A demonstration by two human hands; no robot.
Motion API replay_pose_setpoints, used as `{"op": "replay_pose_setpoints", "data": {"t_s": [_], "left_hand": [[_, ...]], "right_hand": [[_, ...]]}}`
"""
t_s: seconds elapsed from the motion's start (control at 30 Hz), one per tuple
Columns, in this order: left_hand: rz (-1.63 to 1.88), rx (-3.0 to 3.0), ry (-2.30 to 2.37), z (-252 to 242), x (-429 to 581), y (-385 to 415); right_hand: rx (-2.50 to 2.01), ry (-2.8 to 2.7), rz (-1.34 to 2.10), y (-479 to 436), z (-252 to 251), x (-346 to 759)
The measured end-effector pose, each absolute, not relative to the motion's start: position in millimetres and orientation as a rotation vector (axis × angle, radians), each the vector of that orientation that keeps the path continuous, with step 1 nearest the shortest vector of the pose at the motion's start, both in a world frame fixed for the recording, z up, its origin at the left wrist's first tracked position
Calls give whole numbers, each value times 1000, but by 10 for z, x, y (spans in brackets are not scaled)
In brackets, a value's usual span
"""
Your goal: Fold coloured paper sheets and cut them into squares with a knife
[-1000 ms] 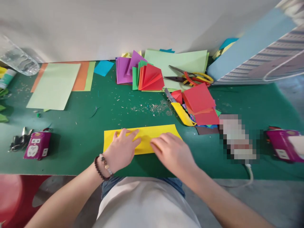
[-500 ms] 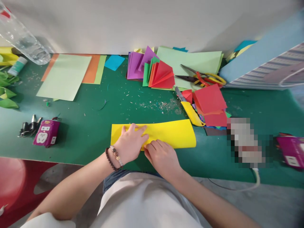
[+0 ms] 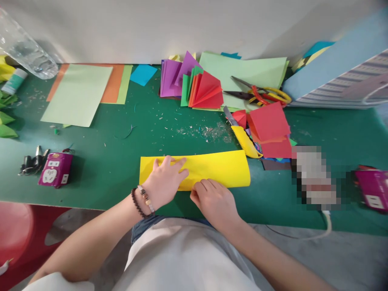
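Note:
A long sheet of yellow paper, seemingly folded, lies on the green table in front of me. My left hand rests on its left half, fingers spread and pressing it down. At the paper's near edge, my right hand is closed, its fingers curled over the edge; its fingertips are partly hidden. The paper's right end looks slightly rounded. Just beyond that end lies a yellow utility knife with its blade out.
Scissors lie on pale green sheets at the back, beside fanned paper squares. Red squares are stacked to the right, near a blurred-out object. Leftward are a purple socket box, keys and a bottle.
My right hand has slid a little to the right along the paper's near edge. My left hand stays pressed on the paper. The camera view has shifted slightly.

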State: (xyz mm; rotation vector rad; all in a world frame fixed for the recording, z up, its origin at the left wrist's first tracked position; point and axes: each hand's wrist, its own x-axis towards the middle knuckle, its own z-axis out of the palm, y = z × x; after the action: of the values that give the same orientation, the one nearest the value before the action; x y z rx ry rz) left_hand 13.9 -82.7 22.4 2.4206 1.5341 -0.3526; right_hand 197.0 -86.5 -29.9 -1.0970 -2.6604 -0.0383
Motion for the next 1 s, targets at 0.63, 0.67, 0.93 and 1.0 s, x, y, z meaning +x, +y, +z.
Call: {"op": "replay_pose_setpoints", "data": {"t_s": [0.63, 0.67, 0.93, 1.0], "left_hand": [[-387, 2403, 1520, 236, 143, -794], [-387, 2403, 1519, 239, 144, -790], [-378, 2423, 1526, 229, 129, -782], [-377, 2437, 1520, 223, 124, -782]], "right_hand": [[-1392, -2560, -128, -799, -376, 2396], [-1405, -2555, -133, -793, -382, 2420], [-1506, -2489, -151, -753, -408, 2588], [-1529, -2466, -153, -743, -408, 2648]]}}
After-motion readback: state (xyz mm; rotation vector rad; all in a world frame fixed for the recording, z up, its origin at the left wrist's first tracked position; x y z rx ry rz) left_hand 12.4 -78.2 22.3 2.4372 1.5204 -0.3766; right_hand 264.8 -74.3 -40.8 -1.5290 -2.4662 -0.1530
